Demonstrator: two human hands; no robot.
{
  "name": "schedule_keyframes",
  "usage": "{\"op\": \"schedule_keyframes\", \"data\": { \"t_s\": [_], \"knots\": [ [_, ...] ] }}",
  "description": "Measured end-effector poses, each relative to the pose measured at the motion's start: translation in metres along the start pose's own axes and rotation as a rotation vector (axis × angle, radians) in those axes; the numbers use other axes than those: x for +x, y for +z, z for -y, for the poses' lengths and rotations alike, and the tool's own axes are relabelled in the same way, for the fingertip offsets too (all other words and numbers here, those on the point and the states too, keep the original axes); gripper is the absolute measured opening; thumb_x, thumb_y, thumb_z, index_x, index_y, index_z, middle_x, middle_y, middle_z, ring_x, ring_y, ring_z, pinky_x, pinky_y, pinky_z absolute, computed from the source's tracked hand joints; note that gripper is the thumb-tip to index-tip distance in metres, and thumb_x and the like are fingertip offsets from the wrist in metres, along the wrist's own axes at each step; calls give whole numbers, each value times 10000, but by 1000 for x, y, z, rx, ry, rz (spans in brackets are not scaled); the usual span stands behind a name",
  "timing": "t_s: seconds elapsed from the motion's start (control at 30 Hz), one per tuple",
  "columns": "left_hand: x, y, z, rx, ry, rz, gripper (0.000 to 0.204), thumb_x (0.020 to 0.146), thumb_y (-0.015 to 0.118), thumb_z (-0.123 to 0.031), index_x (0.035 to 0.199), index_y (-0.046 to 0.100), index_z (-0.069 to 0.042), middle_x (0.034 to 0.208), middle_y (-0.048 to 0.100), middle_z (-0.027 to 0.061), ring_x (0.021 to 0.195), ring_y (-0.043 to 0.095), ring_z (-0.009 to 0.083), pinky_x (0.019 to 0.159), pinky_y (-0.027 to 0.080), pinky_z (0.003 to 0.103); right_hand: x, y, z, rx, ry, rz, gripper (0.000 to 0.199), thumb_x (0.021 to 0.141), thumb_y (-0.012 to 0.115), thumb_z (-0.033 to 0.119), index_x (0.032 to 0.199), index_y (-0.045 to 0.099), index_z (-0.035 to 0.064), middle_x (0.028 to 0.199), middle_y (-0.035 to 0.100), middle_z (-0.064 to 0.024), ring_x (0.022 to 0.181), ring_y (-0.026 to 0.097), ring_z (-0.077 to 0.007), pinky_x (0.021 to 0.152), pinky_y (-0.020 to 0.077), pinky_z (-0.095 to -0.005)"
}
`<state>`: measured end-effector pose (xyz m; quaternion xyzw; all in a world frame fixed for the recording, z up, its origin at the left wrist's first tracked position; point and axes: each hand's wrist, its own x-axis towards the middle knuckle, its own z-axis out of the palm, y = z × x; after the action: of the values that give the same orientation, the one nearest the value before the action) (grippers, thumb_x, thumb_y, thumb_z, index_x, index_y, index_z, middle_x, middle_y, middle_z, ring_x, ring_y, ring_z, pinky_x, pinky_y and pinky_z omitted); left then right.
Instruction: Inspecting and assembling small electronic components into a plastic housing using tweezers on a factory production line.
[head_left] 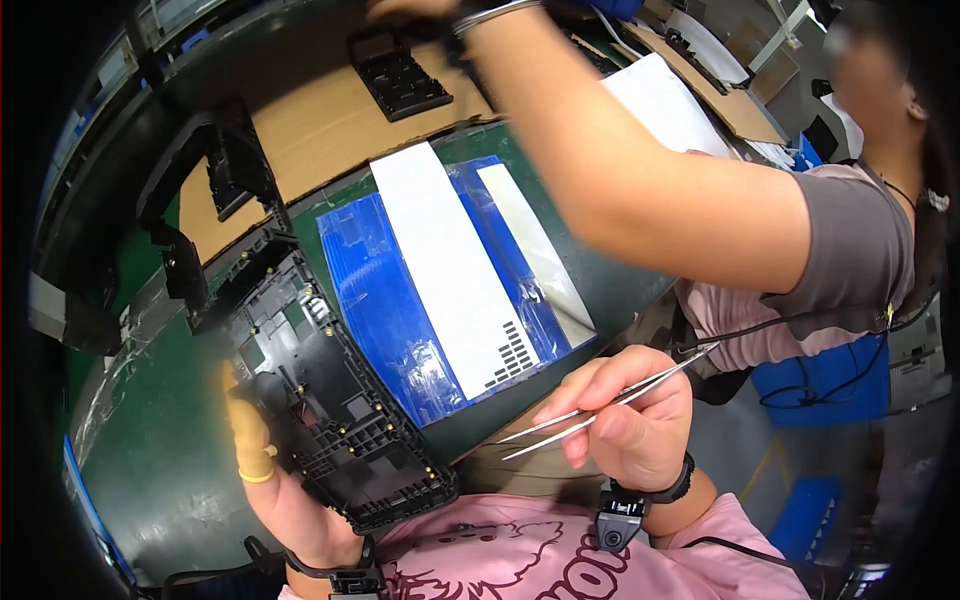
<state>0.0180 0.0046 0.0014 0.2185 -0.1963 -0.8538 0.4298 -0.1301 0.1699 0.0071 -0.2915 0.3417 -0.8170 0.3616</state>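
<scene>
1. One black plastic housing (pixel 355 415), slanted, is held up above the table (pixel 150 430), in front of the person's left side.
2. One left hand (pixel 288 505) is clamped on the housing's outer side; a yellow finger cover (pixel 250 430) shows on it.
3. One right hand (pixel 637 420) is closed around one pair of tweezers (pixel 550 438), whose two tips stand apart, near the blue board.
4. One blue board (pixel 370 290) lies between, bearing two strips: one wide white strip (pixel 450 270) and one narrower cream strip (pixel 535 255).
5. Small black rectangles (pixel 514 352), over a dozen, sit stepwise at the white strip's near end.
6. Beyond lies cardboard (pixel 310 130) with at least two black parts.
7. One co-worker's arm (pixel 650 200) reaches across.
</scene>
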Motion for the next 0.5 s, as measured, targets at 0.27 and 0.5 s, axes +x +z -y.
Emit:
{"op": "schedule_keyframes", "data": {
  "t_s": [0.27,0.5],
  "knots": [
    [3,-6,17,229,-9,-5,496,879,474,-261,1316,290,-114,1153,471,58,973,506,153,817,431,283,11,-9,-12,-160,-26,-139,131,799,567,8,901,522,-61,892,582,-261,647,582,-161,559,495,-246],
    [-5,-9,13,296,18,53,404,908,421,-256,1276,343,-109,1109,516,39,955,529,138,819,463,303,22,-18,-28,-434,43,-400,122,805,550,56,880,488,-17,795,599,-210,528,512,-132,467,425,-217]
  ]
}}
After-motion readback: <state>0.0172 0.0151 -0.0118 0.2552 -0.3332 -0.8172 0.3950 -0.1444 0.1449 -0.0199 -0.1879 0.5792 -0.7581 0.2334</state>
